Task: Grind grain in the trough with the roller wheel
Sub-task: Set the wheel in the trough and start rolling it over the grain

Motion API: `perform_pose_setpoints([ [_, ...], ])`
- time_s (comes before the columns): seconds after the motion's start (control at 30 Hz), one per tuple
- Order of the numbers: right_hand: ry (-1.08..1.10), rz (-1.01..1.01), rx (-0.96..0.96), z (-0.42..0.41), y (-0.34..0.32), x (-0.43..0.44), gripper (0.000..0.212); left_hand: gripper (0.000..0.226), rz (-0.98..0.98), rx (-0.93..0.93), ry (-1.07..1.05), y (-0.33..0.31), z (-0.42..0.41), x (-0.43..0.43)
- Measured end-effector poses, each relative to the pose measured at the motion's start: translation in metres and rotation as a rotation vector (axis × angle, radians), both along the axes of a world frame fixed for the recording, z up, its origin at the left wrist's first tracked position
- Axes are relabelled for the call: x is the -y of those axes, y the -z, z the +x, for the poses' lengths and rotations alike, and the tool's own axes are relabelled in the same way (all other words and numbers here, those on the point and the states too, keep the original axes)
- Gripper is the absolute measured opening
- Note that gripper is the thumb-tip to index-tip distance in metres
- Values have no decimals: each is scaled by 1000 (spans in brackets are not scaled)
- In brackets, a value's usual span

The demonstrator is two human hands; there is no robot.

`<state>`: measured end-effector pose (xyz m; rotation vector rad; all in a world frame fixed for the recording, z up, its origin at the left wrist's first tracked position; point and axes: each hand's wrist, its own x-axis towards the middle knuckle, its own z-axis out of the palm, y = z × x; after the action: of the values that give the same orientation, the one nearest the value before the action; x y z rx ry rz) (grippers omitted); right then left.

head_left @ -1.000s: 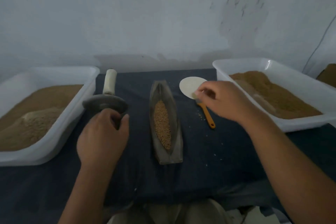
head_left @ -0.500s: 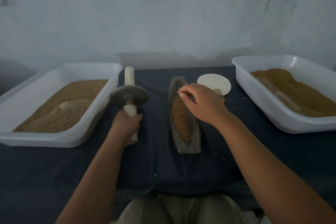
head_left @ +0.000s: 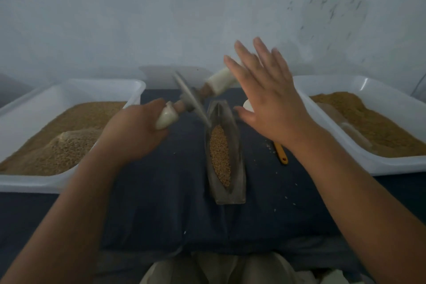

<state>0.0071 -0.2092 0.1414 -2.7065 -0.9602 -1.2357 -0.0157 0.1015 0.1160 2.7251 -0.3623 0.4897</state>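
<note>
Grey roller wheel (head_left: 190,98) now lifted to trough (head_left: 238,168), left grip (head_left: 136,132) clenching handle, right grip (head_left: 272,104) released, raised

Roller wheel (head_left: 192,99) dull grey metal; trough (head_left: 232,193) matt; tubs (head_left: 341,157) glossy white plastic.

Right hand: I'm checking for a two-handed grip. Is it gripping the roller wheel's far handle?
No, the right hand is open and splayed, while only the left hand grips the roller wheel.
</note>
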Motion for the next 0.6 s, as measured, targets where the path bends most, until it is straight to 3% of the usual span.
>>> perform_pose_setpoints([
  [0.07, 19, -108, -34, 3, -4, 10, 66, 22, 82, -5, 115, -11, 0, 9],
  [0.17, 115, -175, -240, 1, 7, 19, 15, 18, 204, -110, 227, -11, 6, 19],
  [0.33, 253, -194, -536, 0, 50, 28, 19, 17, 353, -151, 274, 15, 16, 34],
  [0.6, 287, -192, -652, 4, 72, 39, 25, 14, 395, -180, 242, 34, 18, 41],
])
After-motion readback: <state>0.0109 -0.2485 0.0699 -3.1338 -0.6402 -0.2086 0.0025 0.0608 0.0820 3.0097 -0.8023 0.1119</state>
